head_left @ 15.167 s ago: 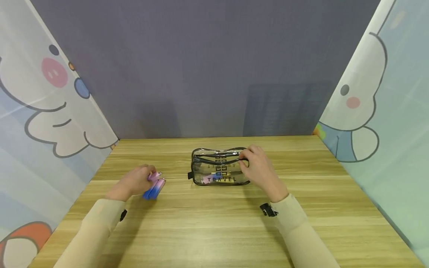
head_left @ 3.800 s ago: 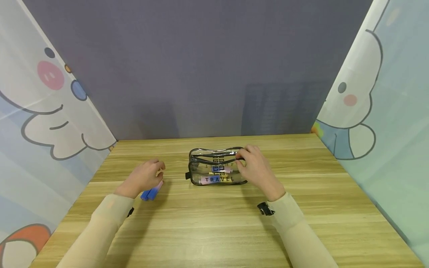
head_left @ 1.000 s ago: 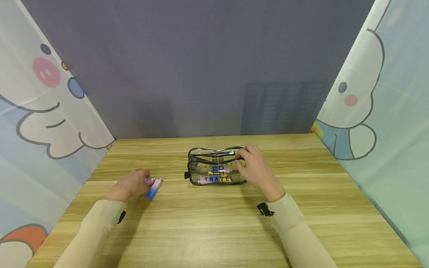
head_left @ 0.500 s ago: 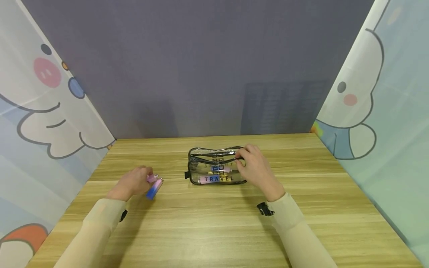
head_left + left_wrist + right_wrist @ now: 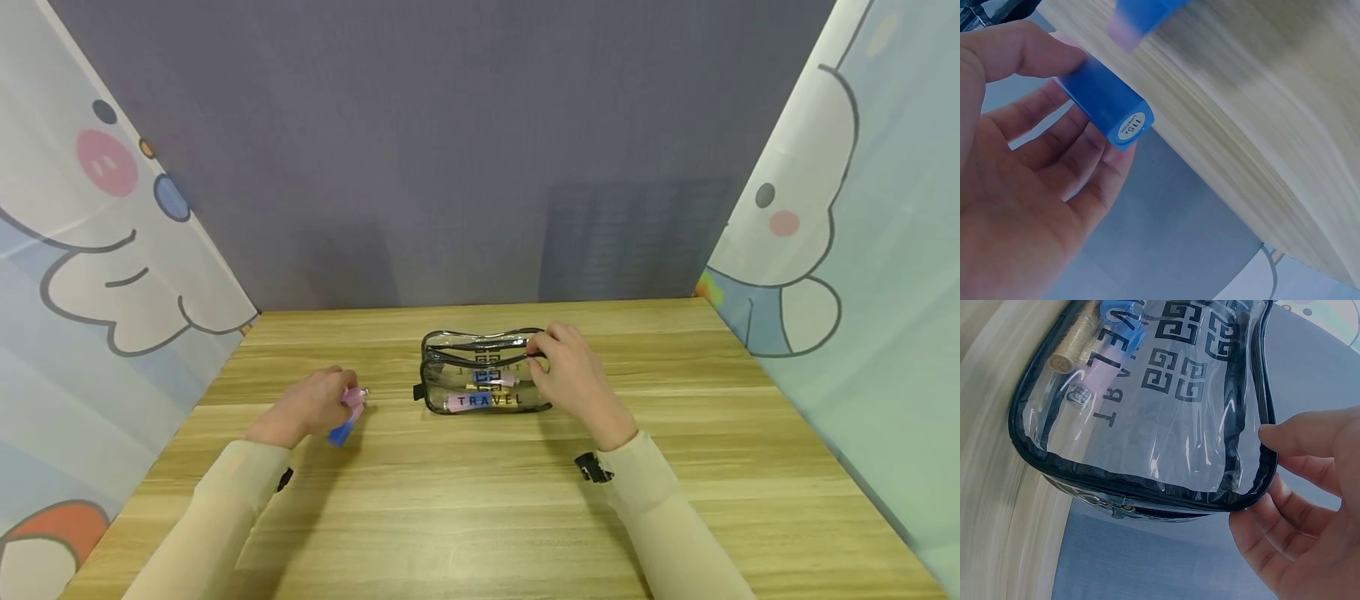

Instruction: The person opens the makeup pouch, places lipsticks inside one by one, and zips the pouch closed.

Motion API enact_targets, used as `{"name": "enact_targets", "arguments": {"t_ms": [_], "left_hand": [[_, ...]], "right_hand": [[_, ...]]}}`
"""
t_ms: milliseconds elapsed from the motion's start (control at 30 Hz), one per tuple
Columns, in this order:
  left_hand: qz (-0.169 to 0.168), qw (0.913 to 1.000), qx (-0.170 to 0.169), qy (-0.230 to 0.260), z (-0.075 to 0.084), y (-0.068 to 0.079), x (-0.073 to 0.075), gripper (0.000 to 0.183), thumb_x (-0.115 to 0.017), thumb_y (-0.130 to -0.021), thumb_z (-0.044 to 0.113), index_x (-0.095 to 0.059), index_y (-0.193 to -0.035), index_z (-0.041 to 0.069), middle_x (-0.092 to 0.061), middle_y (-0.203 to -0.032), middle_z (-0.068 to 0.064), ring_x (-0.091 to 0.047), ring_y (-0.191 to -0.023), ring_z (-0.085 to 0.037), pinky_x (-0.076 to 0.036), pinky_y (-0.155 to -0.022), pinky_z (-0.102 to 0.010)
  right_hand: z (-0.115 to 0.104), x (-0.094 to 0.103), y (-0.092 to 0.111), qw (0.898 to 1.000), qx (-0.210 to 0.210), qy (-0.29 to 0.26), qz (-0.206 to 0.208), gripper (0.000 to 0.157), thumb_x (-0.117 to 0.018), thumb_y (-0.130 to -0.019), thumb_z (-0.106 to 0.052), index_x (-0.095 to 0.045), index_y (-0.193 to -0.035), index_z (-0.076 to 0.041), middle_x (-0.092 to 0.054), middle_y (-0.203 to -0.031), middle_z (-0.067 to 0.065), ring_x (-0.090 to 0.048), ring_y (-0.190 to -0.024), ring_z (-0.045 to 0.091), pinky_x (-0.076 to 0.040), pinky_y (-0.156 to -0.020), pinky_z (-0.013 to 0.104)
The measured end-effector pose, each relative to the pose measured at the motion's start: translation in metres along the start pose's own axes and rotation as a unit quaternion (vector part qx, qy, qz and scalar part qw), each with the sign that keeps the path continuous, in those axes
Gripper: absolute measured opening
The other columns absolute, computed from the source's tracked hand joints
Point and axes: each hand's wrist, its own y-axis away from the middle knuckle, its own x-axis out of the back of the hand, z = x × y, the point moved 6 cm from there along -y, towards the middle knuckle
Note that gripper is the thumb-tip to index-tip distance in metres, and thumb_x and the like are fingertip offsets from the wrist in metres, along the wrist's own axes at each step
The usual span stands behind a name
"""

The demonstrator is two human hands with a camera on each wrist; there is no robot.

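My left hand (image 5: 318,402) pinches a pink-and-blue square lipstick tube (image 5: 1104,103) between thumb and fingers, lifted a little off the table. Its blue end bears a round label reading 115#. A second pink-and-blue tube (image 5: 341,433) lies on the table just below that hand. The thumb and fingers of my right hand (image 5: 570,379) grip the top right corner of a clear pouch (image 5: 447,379) with black trim and TRAVEL lettering. The pouch stands upright, its top unzipped. Inside lie pink-and-blue tubes (image 5: 465,402) and a gold tube (image 5: 1072,347).
Both hands work over a wood-grain table (image 5: 450,500). A dark grey panel (image 5: 450,167) stands along its back edge. Cartoon-printed curtains (image 5: 885,250) hang at both sides. A black tab (image 5: 418,392) sticks out from the pouch's left end.
Earlier, my left hand hovered over two tubes on the table. Since then it has picked up one and moved slightly up and right with it. My right hand stays on the pouch.
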Motion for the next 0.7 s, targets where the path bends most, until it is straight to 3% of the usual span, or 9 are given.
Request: {"name": "enact_targets", "arguments": {"t_ms": [200,433,700], "left_hand": [[0.023,0.9987,-0.044,-0.009,0.009,-0.001,0.002,0.011,-0.065,-0.085,0.005,-0.066,-0.096,0.005,-0.057,-0.084,-0.001,-0.049,-0.069,-0.018,-0.046,-0.065,-0.036],[0.023,0.9984,-0.05,-0.013,0.017,-0.003,0.003,0.018,-0.066,-0.081,0.002,-0.066,-0.099,0.004,-0.059,-0.087,-0.002,-0.05,-0.072,-0.018,-0.048,-0.066,-0.039],[0.058,0.9947,-0.083,-0.018,0.027,-0.001,0.006,0.021,-0.068,-0.077,-0.003,-0.067,-0.096,0.005,-0.06,-0.087,-0.002,-0.055,-0.074,-0.018,-0.051,-0.068,-0.04]], "right_hand": [[0.0,-0.002,0.0,1.0,0.001,-0.001,0.0,0.007,-0.073,-0.091,-0.007,-0.072,-0.098,-0.007,-0.056,-0.094,0.005,-0.049,-0.085,0.023,-0.043,-0.07,0.036],[0.0,-0.001,0.001,1.0,0.006,-0.002,0.006,0.007,-0.074,-0.09,-0.006,-0.072,-0.097,-0.007,-0.055,-0.092,0.005,-0.048,-0.083,0.023,-0.042,-0.069,0.036],[0.001,-0.001,0.001,1.0,0.006,-0.002,0.004,0.008,-0.074,-0.09,-0.006,-0.072,-0.097,-0.007,-0.056,-0.092,0.004,-0.049,-0.084,0.023,-0.043,-0.069,0.036]]}}
